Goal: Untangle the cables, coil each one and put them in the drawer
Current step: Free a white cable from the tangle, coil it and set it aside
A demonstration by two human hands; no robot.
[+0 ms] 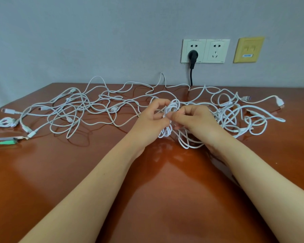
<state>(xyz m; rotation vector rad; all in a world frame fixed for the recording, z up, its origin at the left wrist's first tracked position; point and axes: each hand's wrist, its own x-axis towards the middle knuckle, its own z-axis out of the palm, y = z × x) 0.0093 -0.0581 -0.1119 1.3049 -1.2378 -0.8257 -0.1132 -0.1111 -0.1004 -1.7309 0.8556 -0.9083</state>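
Note:
Several white cables lie tangled across the back half of the brown table (77, 172). One tangle (74, 109) spreads to the left, another (239, 116) to the right. Above the table's middle, my left hand (153, 120) and my right hand (193, 120) both hold a small white cable coil (173, 106) between them, fingers curled round its loops. The coil's lower loops (165, 133) hang down beneath my hands. No drawer is in view.
A small bundled white cable (2, 121) and a green-tipped cable (5, 142) lie at the table's left edge. A black plug (193, 57) sits in a wall socket behind the table, its cord dropping behind the back edge. Bare tabletop lies nearest me.

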